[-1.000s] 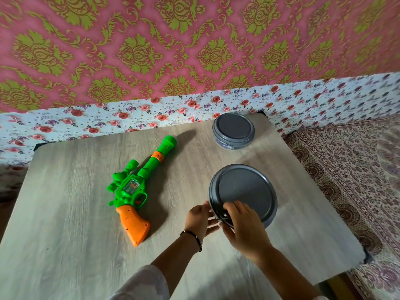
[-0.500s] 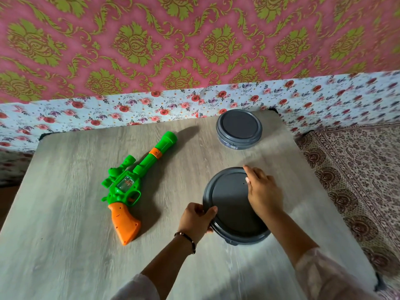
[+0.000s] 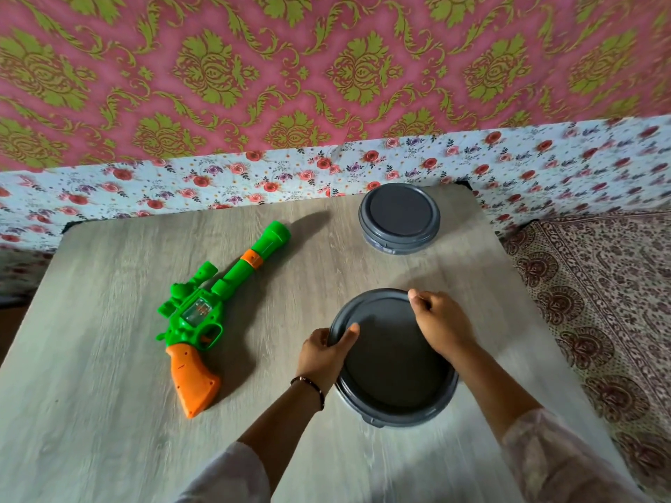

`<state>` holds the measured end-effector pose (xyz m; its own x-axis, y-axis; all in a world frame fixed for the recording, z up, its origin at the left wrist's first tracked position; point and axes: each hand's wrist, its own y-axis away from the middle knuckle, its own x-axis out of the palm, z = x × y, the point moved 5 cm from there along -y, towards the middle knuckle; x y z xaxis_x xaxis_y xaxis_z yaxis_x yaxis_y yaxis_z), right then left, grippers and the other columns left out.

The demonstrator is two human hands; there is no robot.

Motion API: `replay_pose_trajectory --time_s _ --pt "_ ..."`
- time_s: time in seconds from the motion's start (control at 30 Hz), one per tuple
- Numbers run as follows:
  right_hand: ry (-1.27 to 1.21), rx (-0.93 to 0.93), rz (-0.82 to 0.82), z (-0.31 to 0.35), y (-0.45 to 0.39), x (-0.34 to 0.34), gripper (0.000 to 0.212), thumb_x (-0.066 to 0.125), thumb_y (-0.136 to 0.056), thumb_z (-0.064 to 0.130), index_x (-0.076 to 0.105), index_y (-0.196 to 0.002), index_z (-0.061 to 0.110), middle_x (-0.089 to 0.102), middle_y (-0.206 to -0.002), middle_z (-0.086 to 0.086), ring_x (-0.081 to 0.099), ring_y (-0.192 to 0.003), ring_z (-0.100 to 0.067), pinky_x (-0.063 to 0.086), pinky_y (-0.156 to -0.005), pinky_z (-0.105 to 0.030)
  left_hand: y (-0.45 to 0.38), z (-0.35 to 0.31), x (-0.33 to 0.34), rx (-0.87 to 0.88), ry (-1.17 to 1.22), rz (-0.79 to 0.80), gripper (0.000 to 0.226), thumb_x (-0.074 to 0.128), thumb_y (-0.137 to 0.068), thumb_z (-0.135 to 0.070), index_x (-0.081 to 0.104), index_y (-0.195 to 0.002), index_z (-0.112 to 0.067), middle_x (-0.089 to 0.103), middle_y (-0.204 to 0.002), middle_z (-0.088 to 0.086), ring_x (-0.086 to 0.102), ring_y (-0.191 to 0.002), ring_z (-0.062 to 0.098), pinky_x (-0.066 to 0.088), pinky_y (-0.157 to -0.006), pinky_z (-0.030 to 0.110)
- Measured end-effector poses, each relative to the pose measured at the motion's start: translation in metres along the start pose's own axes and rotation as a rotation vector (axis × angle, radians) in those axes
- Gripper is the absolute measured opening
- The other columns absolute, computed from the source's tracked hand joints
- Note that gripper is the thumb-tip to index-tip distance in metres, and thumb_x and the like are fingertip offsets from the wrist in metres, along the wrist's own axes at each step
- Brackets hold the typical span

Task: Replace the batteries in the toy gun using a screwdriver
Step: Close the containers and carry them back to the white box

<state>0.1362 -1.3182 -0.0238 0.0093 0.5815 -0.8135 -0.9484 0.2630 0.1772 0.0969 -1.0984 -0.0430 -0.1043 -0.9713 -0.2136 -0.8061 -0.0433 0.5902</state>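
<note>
A green toy gun [image 3: 214, 306] with an orange grip lies on the wooden table [image 3: 109, 412], barrel pointing to the far right. To its right stands a large round grey container with its lid [image 3: 392, 372] on. My left hand [image 3: 323, 353] grips the lid's left rim, thumb lying on top. My right hand [image 3: 441, 323] holds the far right rim with curled fingers. No screwdriver or batteries are in sight.
A smaller round grey lidded container [image 3: 399, 216] stands at the table's far right corner. Floral cloth and a pink patterned wall rise behind the table. A patterned rug [image 3: 599, 303] covers the floor on the right.
My right hand went from the lid's near-left edge to its far right rim. The left hand took hold of the left rim, thumb on top. The camera view shifted slightly.
</note>
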Motion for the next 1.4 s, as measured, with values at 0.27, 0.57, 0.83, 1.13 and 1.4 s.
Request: replay_pose_trajectory --time_s 0.27,0.57,0.83,1.13,1.4 --pt "-0.066 -0.001 0.075 0.002 0.002 -0.001 0.033 0.039 -0.097 0.041 0.052 -0.082 0.015 0.056 -0.079 -0.004 0.051 -0.070 -0.017 0.033 -0.059 -0.027 -0.005 0.001 0.009 -0.008 0.036 -0.125 0.040 0.057 -0.082 -0.061 0.066 -0.087 -0.022 0.070 -0.084 0.003 0.066 -0.082 0.024 0.057 -0.078 0.042" --pt "-0.416 0.080 -0.051 0.009 -0.037 -0.021 0.037 0.042 -0.099 0.030 0.068 -0.081 0.009 0.059 -0.067 -0.002 0.054 -0.064 -0.016 0.037 -0.060 -0.025 0.006 -0.014 0.000 0.036 0.430 -0.179 0.011 0.057 -0.092 -0.034 0.065 -0.095 -0.025 0.069 -0.098 0.004 0.064 -0.091 0.021 0.053 -0.071 0.029" --pt "-0.946 0.522 -0.052 0.008 -0.090 0.001 0.052 0.058 -0.077 0.065 0.052 -0.071 0.013 0.042 -0.061 -0.005 0.036 -0.047 -0.016 0.029 -0.045 -0.025 0.002 -0.027 -0.044 0.017 0.612 -0.244 0.025 0.056 -0.092 -0.037 0.066 -0.105 -0.018 0.068 -0.111 0.010 0.063 -0.105 0.028 0.048 -0.099 0.046" --pt "-1.144 0.607 -0.061 0.011 -0.103 0.020 0.039 0.074 -0.074 0.041 0.059 -0.097 0.012 0.057 -0.074 -0.006 0.038 -0.045 -0.009 0.025 -0.037 -0.018 0.006 -0.027 -0.084 0.092 0.663 -0.262 0.020 0.057 -0.090 -0.035 0.067 -0.100 -0.021 0.069 -0.109 0.005 0.063 -0.101 0.021 0.051 -0.089 0.037" --pt "-1.147 0.569 -0.132 0.024 -0.045 0.036 0.031 0.074 -0.076 0.033 0.050 -0.069 0.015 0.053 -0.068 -0.006 0.043 -0.047 -0.011 0.030 -0.032 -0.016 0.006 -0.013 -0.148 0.092 0.747 -0.273 0.030 0.056 -0.091 -0.041 0.068 -0.106 -0.018 0.069 -0.110 0.008 0.067 -0.097 0.021 0.058 -0.081 0.040"
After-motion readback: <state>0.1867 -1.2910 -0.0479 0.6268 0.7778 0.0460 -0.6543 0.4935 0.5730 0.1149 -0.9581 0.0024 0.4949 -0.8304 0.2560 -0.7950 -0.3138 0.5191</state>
